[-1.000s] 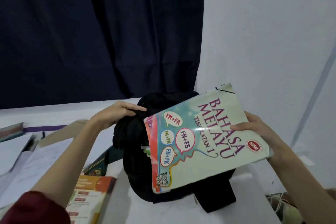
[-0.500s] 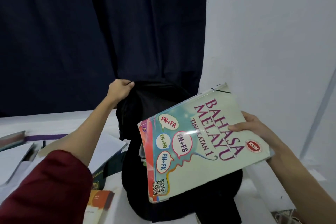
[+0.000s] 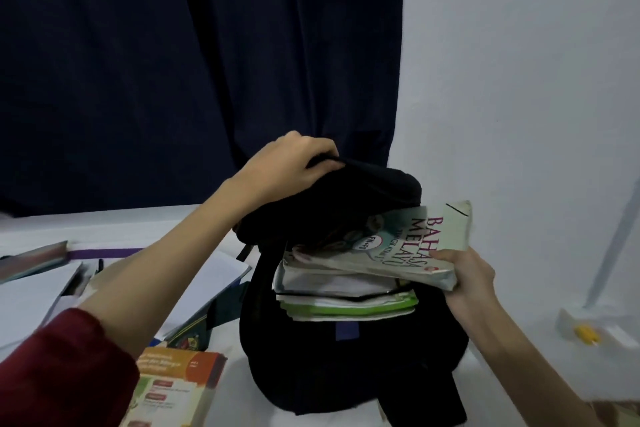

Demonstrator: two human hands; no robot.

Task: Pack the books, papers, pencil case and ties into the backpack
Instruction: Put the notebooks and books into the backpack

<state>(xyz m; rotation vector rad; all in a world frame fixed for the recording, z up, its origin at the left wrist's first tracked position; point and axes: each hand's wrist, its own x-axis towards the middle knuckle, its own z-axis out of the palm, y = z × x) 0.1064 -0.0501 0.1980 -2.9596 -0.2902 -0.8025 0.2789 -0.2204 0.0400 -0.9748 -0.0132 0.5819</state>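
Black soft-fabric backpack (image 3: 346, 357) upright on white table (image 3: 242, 402), mouth open. Pale glossy "Bahasa Melayu" textbook (image 3: 415, 246), worn corners, lies tilted, front half inside the mouth, on top of a stack of white and green-edged books (image 3: 346, 302) already in. Right hand (image 3: 464, 281) pinches its near corner. Left hand (image 3: 287, 163), fingers curled, grips the limp top flap, holding it up. Loose papers (image 3: 194, 284) and an orange-cover book (image 3: 173, 388) left of the bag.

Light: dim, cool, bluish | Shadows: soft, backpack (image 3: 346, 357) interior nearly black | Focus: slightly soft throughout | Edges: wide-angle bending, blurred lower corners
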